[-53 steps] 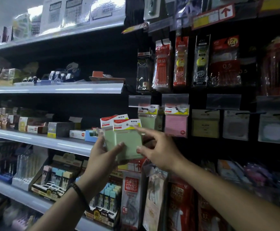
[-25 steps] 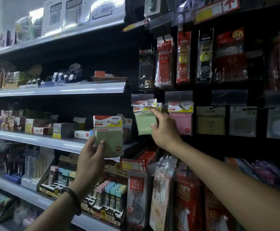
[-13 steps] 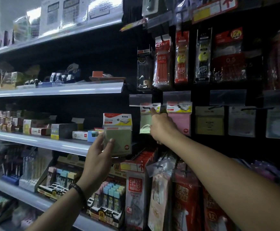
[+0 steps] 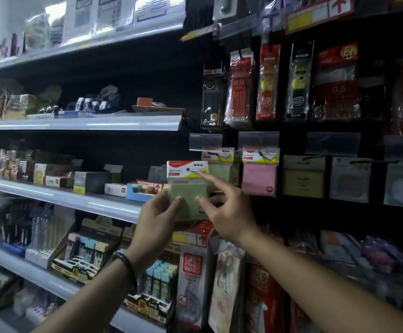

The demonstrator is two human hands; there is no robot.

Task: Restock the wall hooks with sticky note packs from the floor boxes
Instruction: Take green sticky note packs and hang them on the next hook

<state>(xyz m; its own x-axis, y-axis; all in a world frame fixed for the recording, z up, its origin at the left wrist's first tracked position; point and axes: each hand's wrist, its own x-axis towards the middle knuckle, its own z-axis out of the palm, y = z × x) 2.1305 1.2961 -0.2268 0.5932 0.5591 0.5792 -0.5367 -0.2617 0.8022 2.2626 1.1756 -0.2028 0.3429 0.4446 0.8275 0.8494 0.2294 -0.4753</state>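
My left hand (image 4: 156,218) holds a green sticky note pack (image 4: 188,188) with a red and white header card, raised in front of the shelving. My right hand (image 4: 224,207) has come to the same pack, its thumb on the pack's front and its forefinger at the header card. Just behind, green sticky note packs (image 4: 222,167) hang on a wall hook, with pink packs (image 4: 259,175) on the hook to the right.
Yellow and grey packs (image 4: 302,180) hang further right. Pen and refill packs (image 4: 241,87) hang on the row above. Grey shelves (image 4: 75,200) with small boxes run to the left. Red hanging packs (image 4: 193,280) fill the hooks below my hands.
My right hand has left the hanging green packs on the hook and dropped back to the pack in my left hand. The left hand moved the pack slightly right.
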